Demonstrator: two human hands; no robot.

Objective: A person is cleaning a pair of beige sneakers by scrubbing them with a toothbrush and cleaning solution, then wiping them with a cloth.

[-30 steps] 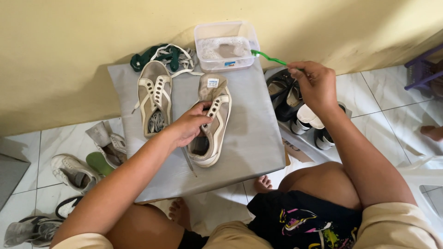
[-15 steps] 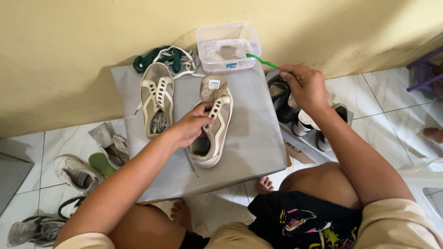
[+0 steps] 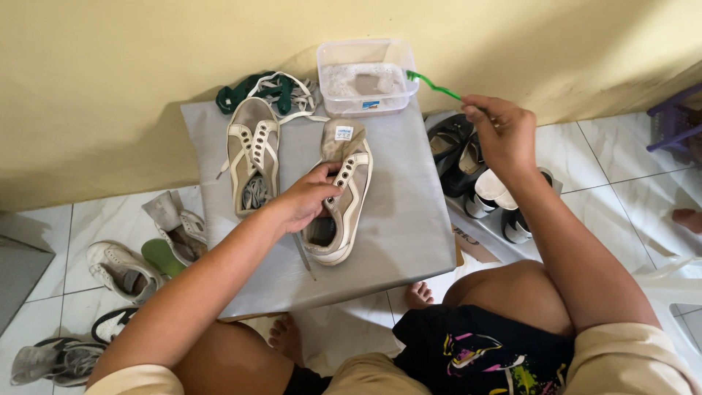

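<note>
Domestic setting: a tiled floor corner of a home, against a plain yellow wall (image 3: pixel 146 88). A grey board (image 3: pixel 395 219) lies at the wall's foot as a low work surface. Left of the board, worn shoes (image 3: pixel 121 271) lie scattered on white floor tiles (image 3: pixel 614 168); right of it, more footwear (image 3: pixel 475 175) is stacked.

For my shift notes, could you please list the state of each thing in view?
Left hand: gripping the right shoe.
Right shoe: unlaced, lying on the board.
Left shoe: unlaced, untouched.
Right hand: holding the brush.
Brush: head over the tub.
Tub: open, sudsy water inside.
Laces: piled loose.
</note>
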